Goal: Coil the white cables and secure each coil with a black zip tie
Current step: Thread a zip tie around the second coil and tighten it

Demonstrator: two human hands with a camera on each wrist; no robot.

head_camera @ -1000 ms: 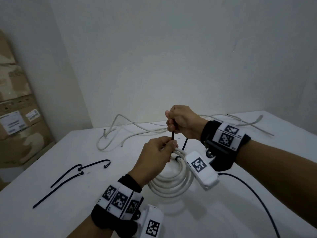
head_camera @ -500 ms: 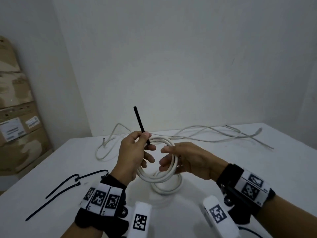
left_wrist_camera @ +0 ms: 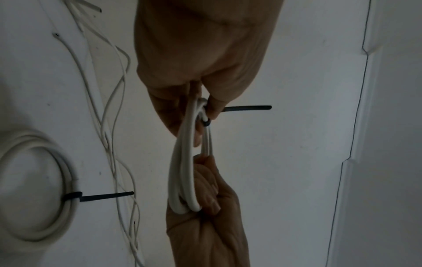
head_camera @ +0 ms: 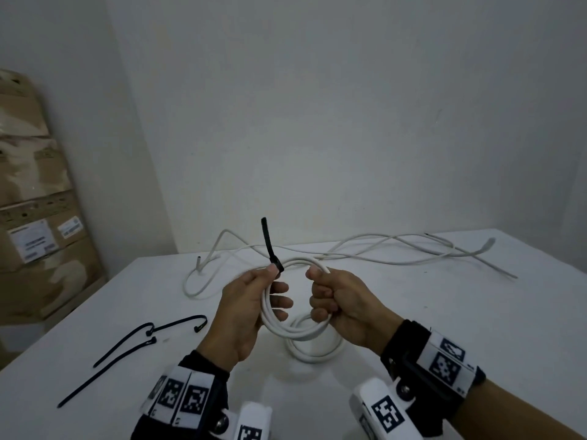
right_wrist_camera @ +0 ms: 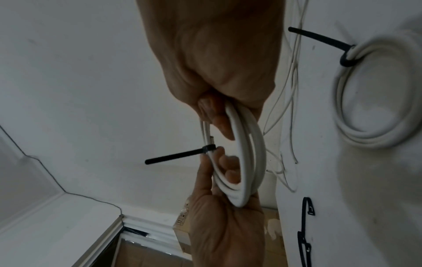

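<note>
Both hands hold one coil of white cable (head_camera: 295, 325) up above the white surface (head_camera: 444, 312). The left hand (head_camera: 244, 309) grips the coil's left side, its fingers (head_camera: 281, 301) curled through the ring and its thumb pressing at the head of a black zip tie (head_camera: 270, 246) that is cinched round the strands; the tie's free tail sticks upward from the coil. The right hand (head_camera: 344, 308) is closed into a fist round the coil's right side, its fingers (head_camera: 320, 301) wrapped over the strands. In the left wrist view the coil (left_wrist_camera: 185, 162) runs edge-on between the two hands, with the tie's tail (left_wrist_camera: 247, 108) pointing sideways.

Directly under the held coil, a second white coil (head_camera: 317, 350) lies flat on the surface, already bound by its own black zip tie (right_wrist_camera: 319, 40) with the tail sticking out. Loose white cables (head_camera: 365, 252) sprawl across the far part of the surface. Spare black zip ties (head_camera: 127, 347) lie on the surface to the left of the left hand, well apart from the coils. Cardboard boxes (head_camera: 38, 217) are stacked against the wall at far left.
</note>
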